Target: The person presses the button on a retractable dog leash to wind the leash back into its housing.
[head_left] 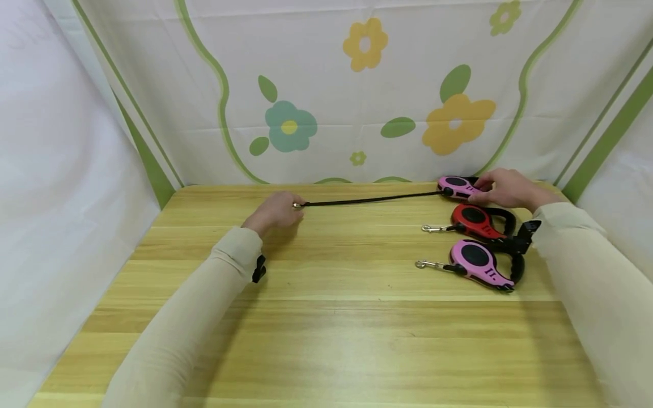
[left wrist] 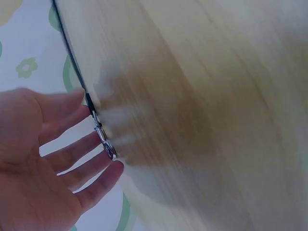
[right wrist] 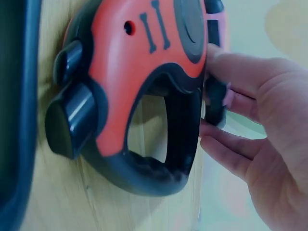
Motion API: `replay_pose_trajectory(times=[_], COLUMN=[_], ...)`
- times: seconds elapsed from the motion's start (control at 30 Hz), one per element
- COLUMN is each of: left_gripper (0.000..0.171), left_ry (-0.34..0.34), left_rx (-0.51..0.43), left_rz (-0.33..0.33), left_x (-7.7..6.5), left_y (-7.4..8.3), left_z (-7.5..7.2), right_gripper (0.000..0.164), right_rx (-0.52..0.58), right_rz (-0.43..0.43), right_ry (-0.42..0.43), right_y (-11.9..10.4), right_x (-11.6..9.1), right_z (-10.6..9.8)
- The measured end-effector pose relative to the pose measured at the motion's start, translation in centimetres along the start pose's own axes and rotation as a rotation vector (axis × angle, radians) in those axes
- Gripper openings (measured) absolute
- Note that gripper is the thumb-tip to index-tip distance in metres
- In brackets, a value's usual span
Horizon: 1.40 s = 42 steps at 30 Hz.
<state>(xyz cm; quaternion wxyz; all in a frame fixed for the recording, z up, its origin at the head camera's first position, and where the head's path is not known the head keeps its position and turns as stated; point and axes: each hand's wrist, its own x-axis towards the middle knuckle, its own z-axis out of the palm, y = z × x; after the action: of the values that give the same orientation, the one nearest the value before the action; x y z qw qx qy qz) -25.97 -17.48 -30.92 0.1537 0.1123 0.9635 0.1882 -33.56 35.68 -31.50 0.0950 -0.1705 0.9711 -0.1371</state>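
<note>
At the back of the table a pink and black retractable dog leash (head_left: 452,182) lies at the right, gripped between the thumb and fingers of my right hand (head_left: 506,189). Its thin black cord (head_left: 372,200) stretches left across the table. My left hand (head_left: 277,208) pinches the cord's end by the metal snap clip (left wrist: 99,131), thumb and index finger together, the other fingers spread behind the clip. In the right wrist view a red retractable leash (right wrist: 120,82) partly hides the pink one, which my right hand (right wrist: 276,101) holds by its edge.
Just in front of the held leash lies the red one, its clip (head_left: 433,228) pointing left. Nearer still is a second pink leash (head_left: 475,259), also with its clip leftward. A flowered white curtain (head_left: 331,73) hangs behind the wooden table (head_left: 331,340).
</note>
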Motion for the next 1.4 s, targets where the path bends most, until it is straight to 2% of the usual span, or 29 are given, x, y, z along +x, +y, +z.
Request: replay_pose_trajectory(times=[0.13,0.27,0.37,0.43,0.6,0.77,0.83,0.9,0.97,1.07,1.17,1.2,1.3,1.4], left_gripper=[0.04,0.028,0.019,0.02,0.036,0.034,0.033,0.024,0.017,0.021,0.027,0.034,0.033,0.032], left_ry=[0.039,0.081,0.095,0.092,0.046,-0.057,-0.068,-0.044,0.009,0.087,0.185,0.213,0.319,0.392], left_rx=[0.032,0.068,0.072,0.059,0.049,0.118,0.123,0.122,0.122,0.117,0.053,0.025,-0.068,-0.124], left_rz=[-0.015,-0.028,-0.029,-0.029,-0.014,-0.013,-0.019,-0.023,-0.015,-0.012,-0.019,-0.03,-0.046,-0.064], left_x=[-0.3,-0.4,-0.4,-0.3,0.0,0.2,0.2,0.1,0.0,-0.3,-0.8,-1.1,-1.9,-2.8], left_y=[0.0,0.0,0.0,-0.1,-0.2,-0.4,-0.6,-0.7,-0.8,-0.8,-0.8,-0.8,-1.0,-1.3], left_z=[0.0,-0.1,0.0,0.0,0.3,0.6,0.7,0.6,0.3,-0.3,-0.9,-1.2,-1.7,-2.1], right_gripper=[0.056,0.057,0.057,0.056,0.046,0.045,0.046,0.046,0.043,0.041,0.044,0.046,0.048,0.045], right_rx=[0.025,0.026,0.003,-0.025,-0.109,-0.105,-0.084,-0.075,-0.09,-0.135,-0.175,-0.172,-0.142,-0.085], right_rz=[0.013,0.015,0.01,-0.005,-0.05,-0.038,-0.032,-0.033,-0.049,-0.084,-0.127,-0.137,-0.172,-0.183], right_ry=[0.021,0.045,0.059,0.063,0.062,0.037,0.037,0.05,0.07,0.097,0.116,0.123,0.147,0.169], right_y=[-0.2,-0.6,-0.9,-1.0,-1.5,-1.8,-1.9,-1.9,-1.9,-2.0,-2.1,-2.2,-2.8,-3.5], right_x=[-0.6,-0.9,-0.9,-0.9,-1.1,-1.5,-1.7,-1.8,-1.7,-1.8,-2.0,-2.2,-2.9,-3.8], right_z=[-0.1,-0.1,-0.2,-0.2,-0.3,0.0,0.1,0.2,0.2,0.2,0.2,0.2,0.1,0.0])
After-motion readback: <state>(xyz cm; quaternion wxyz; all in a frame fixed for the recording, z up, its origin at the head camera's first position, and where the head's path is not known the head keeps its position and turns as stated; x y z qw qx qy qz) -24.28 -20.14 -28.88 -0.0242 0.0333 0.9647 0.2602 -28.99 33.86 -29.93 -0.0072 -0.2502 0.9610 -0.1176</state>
